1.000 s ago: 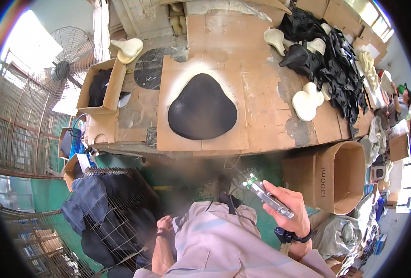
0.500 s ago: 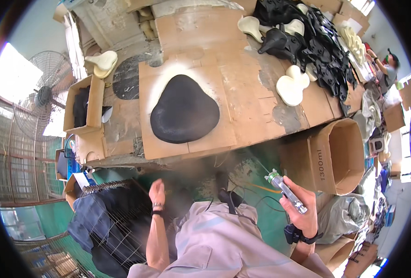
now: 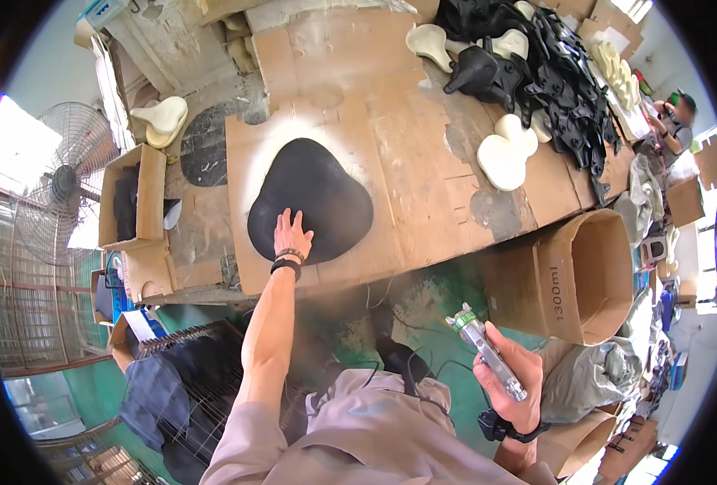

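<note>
A black, rounded-triangular saddle cover (image 3: 314, 190) lies on a cardboard sheet (image 3: 247, 271) on the workbench, with pale spray residue around its far end. My left hand (image 3: 293, 236) reaches over the cover's near edge with fingers spread; whether they touch the surface I cannot tell. Off the bench's front edge, my right hand (image 3: 513, 373) grips a silver spray gun (image 3: 488, 349) with a green ring at its front, its nozzle toward the bench.
Cream foam saddle pads (image 3: 504, 153) and a heap of black saddle covers (image 3: 564, 97) cover the back right. A large open carton (image 3: 548, 275) stands below. At left are a small box (image 3: 154, 194), a wire fan (image 3: 65, 182) and dark cloth (image 3: 160, 396). Someone (image 3: 678, 125) is far right.
My left hand has risen from beside my lap and moved forward over the black saddle cover, its fingers spreading. The right hand with the spray gun has shifted slightly down and left.
</note>
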A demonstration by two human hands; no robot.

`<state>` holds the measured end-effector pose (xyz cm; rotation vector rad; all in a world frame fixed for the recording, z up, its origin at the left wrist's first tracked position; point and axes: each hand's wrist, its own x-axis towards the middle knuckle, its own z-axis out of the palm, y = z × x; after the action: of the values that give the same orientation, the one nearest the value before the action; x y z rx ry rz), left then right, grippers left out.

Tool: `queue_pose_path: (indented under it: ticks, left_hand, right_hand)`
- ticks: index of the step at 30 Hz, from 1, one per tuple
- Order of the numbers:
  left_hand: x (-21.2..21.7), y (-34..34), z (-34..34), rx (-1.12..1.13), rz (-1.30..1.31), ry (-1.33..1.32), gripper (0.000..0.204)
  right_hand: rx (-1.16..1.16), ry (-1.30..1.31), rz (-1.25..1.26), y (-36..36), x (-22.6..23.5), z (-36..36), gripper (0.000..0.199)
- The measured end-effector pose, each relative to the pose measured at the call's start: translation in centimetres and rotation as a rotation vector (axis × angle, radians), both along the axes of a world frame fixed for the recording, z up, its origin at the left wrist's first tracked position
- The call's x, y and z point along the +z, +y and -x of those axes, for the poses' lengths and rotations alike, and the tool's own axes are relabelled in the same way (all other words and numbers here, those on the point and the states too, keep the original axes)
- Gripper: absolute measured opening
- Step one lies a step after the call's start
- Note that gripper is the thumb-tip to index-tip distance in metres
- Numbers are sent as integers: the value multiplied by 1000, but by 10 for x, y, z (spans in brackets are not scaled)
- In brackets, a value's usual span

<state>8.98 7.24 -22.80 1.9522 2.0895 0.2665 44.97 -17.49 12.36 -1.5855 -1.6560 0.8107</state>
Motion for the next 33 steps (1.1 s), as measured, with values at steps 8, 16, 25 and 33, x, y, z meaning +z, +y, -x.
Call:
queue_pose_path:
  ticks: [8, 16, 25, 33]
  left_hand:
    - [-7, -10, 5, 13, 24, 10, 67]
    - [24, 2, 25, 172, 29, -442, 65]
    - [59, -192, 50, 300, -264, -549, 42]
    - [-125, -449, 124, 543, 436, -327, 30]
  right_hand:
    - [115, -4, 46, 13, -5, 8, 55]
    - [161, -23, 16, 24, 4, 27, 60]
    - [232, -54, 93, 2, 23, 27, 61]
    - [172, -18, 2, 5, 20, 46, 59]
